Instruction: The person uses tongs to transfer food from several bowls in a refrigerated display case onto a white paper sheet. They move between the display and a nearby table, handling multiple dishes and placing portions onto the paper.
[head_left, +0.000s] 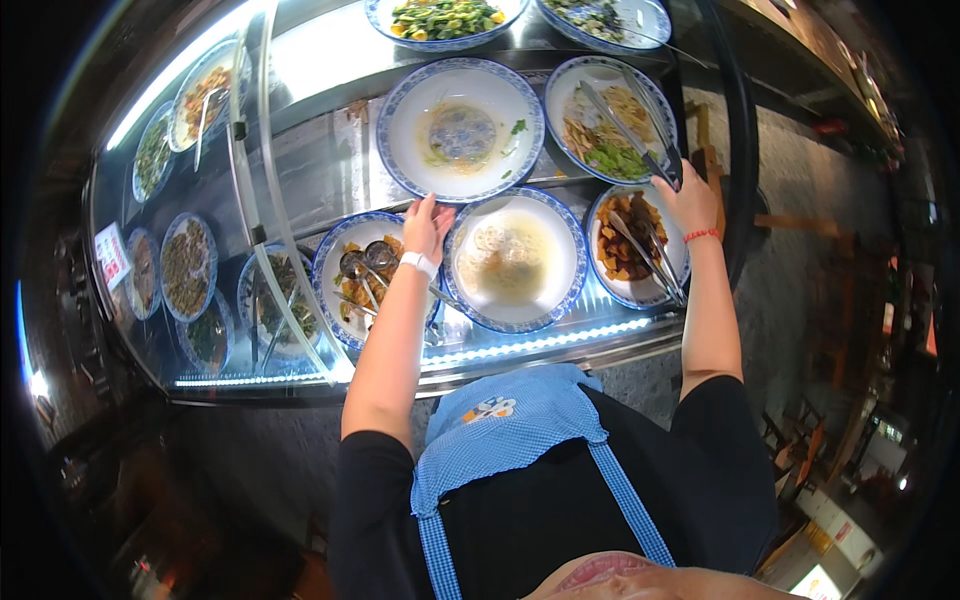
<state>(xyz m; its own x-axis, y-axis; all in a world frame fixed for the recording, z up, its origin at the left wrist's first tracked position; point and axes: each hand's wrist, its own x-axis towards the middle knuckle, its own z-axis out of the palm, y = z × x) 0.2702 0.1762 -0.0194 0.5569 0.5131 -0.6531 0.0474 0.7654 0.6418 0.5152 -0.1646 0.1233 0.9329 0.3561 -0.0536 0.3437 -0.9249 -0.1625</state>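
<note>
My right hand (690, 199) grips the dark handles of metal tongs (619, 114), whose arms are spread over a blue-rimmed bowl of noodle-like strips and green herbs (600, 139). My left hand (429, 229) holds nothing, its fingers apart at the lower rim of a large white bowl (460, 135). Whether they touch that rim I cannot tell. A little liquid and a few green leaves lie in this bowl. Just right of my left hand is a bowl with pale, cloudy liquid (517, 259). Under my left wrist, a bowl of food (360, 289) holds ladles and tongs.
Brown chunks with tongs fill a bowl (628, 236) below my right hand. Chopped greens (442, 19) and another dish (600, 22) stand at the back. Curved glass (259, 187) and several dishes lie left. A lit strip (540, 341) edges the counter before me.
</note>
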